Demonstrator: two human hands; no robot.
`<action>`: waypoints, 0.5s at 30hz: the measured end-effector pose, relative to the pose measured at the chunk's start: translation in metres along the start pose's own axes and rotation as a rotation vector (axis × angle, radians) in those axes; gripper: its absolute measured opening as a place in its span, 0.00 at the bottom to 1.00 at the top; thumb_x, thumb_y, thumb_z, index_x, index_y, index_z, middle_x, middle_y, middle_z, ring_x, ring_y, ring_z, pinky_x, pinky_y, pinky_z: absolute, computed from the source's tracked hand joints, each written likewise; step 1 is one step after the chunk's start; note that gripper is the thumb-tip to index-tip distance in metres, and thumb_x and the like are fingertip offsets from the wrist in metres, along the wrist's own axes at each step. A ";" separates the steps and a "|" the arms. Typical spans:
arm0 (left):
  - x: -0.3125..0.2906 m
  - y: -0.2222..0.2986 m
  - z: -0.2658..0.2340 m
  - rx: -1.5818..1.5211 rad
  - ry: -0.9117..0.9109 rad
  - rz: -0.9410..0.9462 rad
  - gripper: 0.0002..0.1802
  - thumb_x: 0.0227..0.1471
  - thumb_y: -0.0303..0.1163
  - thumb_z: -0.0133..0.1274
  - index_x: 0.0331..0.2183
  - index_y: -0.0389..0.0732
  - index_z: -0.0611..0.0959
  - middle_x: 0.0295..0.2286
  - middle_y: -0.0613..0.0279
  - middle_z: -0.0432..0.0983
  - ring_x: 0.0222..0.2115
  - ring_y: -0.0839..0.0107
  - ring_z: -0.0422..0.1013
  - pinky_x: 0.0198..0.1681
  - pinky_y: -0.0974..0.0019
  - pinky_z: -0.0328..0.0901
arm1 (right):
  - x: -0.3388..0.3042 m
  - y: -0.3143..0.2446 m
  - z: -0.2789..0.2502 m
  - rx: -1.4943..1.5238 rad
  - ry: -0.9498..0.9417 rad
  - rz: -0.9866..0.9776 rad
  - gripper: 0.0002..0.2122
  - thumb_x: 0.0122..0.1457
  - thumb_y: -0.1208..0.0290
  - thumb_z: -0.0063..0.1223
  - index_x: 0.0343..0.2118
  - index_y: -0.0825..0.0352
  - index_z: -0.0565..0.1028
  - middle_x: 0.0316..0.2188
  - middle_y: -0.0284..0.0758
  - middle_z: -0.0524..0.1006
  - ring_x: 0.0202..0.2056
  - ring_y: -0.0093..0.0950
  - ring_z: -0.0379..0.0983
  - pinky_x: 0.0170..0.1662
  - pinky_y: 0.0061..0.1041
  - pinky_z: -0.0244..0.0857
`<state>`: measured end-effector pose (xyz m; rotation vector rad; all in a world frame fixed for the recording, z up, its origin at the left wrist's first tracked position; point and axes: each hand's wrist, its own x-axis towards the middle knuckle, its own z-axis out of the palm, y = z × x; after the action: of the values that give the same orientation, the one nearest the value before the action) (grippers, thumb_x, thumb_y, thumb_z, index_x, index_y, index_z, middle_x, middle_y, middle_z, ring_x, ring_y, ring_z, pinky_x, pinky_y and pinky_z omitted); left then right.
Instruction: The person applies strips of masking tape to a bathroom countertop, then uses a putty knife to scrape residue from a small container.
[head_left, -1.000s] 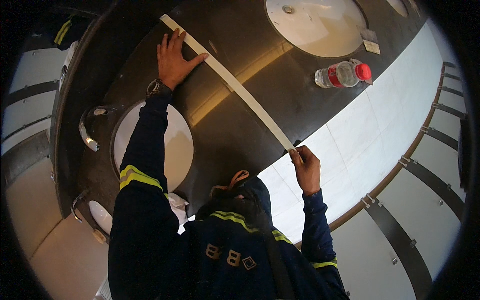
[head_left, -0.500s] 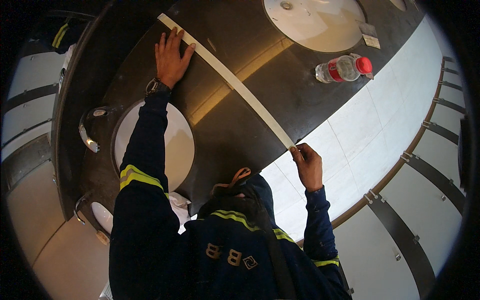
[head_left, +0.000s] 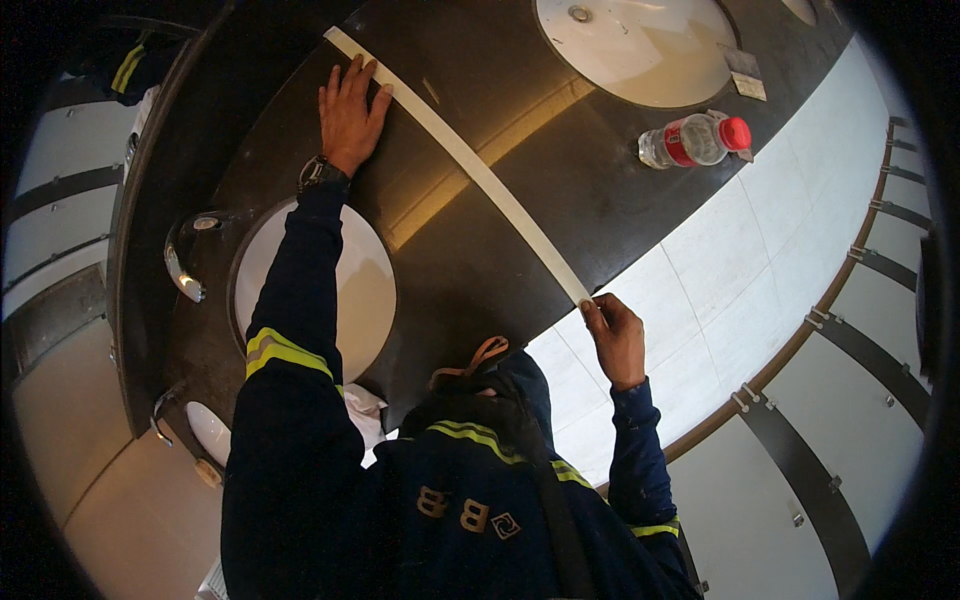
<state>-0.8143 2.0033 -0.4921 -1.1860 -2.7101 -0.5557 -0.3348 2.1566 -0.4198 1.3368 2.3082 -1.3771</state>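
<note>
A long cream-white strip (head_left: pixel 470 166), which looks like masking tape, runs straight across the dark countertop (head_left: pixel 440 275) from the back to the front edge. Near its far end, my left hand (head_left: pixel 352 115) lies flat with the fingers spread, the fingertips touching the strip. A watch is on that wrist. At the front edge of the counter, my right hand (head_left: pixel 615 338) pinches the strip's near end between thumb and fingers. Whether the strip is stuck down along its length, I cannot tell.
Under my left forearm is a white basin (head_left: pixel 368 290) with a chrome faucet (head_left: pixel 178 262) behind it. Another basin (head_left: pixel 640 55) lies to the far right. A red-capped clear bottle (head_left: pixel 700 140) and a small flat piece (head_left: pixel 745 78) rest near it. White cloth (head_left: pixel 364 410) is beside my body.
The whole view has shifted slightly. Both hands keep their places on the strip, and the strip lies along the same line on the counter.
</note>
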 end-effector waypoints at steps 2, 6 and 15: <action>0.000 0.003 -0.001 0.033 -0.002 0.004 0.41 0.63 0.64 0.47 0.65 0.46 0.71 0.69 0.55 0.58 0.71 0.45 0.47 0.72 0.35 0.40 | 0.000 -0.001 0.000 0.002 0.000 0.006 0.18 0.68 0.56 0.56 0.36 0.70 0.81 0.27 0.47 0.82 0.28 0.39 0.81 0.34 0.35 0.72; 0.000 0.008 -0.002 0.087 -0.005 0.012 0.46 0.58 0.68 0.50 0.65 0.44 0.71 0.69 0.53 0.57 0.71 0.45 0.47 0.72 0.35 0.40 | -0.001 -0.004 -0.002 -0.010 -0.015 0.015 0.18 0.68 0.56 0.56 0.36 0.71 0.81 0.28 0.47 0.83 0.28 0.38 0.81 0.35 0.35 0.72; 0.000 0.004 0.000 0.064 -0.011 0.012 0.52 0.53 0.72 0.55 0.65 0.43 0.71 0.69 0.53 0.58 0.71 0.45 0.47 0.72 0.36 0.39 | -0.003 0.000 0.002 0.010 -0.005 -0.010 0.18 0.69 0.56 0.56 0.37 0.70 0.81 0.29 0.47 0.83 0.29 0.38 0.82 0.35 0.35 0.73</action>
<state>-0.8114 2.0055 -0.4906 -1.1914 -2.7065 -0.4584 -0.3335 2.1531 -0.4199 1.3251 2.3116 -1.3944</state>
